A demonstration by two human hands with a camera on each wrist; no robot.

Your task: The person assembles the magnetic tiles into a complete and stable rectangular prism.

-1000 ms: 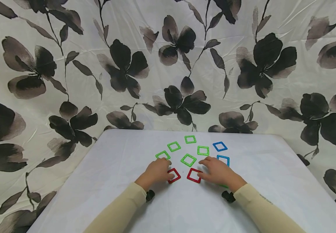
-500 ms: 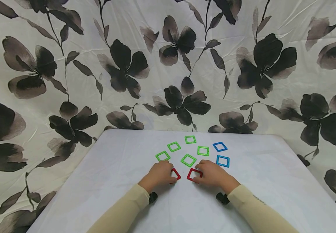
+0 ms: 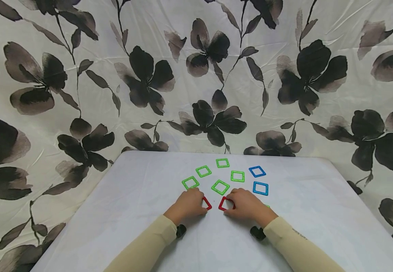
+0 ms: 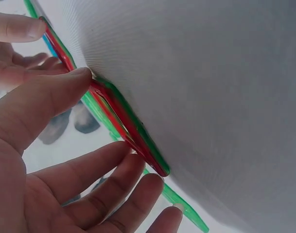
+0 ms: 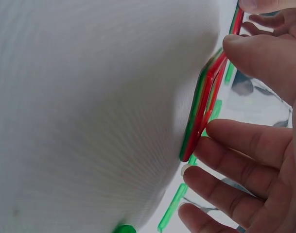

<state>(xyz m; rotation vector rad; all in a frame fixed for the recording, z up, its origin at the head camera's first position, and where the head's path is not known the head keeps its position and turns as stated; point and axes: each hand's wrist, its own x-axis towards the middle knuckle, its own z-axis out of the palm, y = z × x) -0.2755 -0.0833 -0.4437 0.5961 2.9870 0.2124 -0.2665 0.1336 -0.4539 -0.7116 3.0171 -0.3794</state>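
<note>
In the head view my left hand (image 3: 187, 204) grips a red square frame (image 3: 207, 202) lying on the white table, thumb at its near edge and fingers at the far one. Much of that frame hides under the hand. Mirroring it, my right hand (image 3: 246, 204) holds a second red square frame (image 3: 221, 203) by near and far edges, a short gap away. Both wrist views show a green layer (image 5: 192, 114) directly against the red frame (image 5: 201, 111), on the table side. The left wrist view shows thumb and fingertips at opposite ends of its red frame (image 4: 150, 160).
Several green square frames (image 3: 216, 191) lie flat beyond the hands. Two blue frames (image 3: 260, 182) sit at their right. Part of another green piece (image 3: 267, 206) peeks out behind the right wrist. A flower-patterned cloth (image 3: 213, 121) hangs behind the table's far edge.
Both hands have moved inward onto the red frames, and their fingers and thumbs have closed on the edges. The blue frame beside the right hand has come fully into view.
</note>
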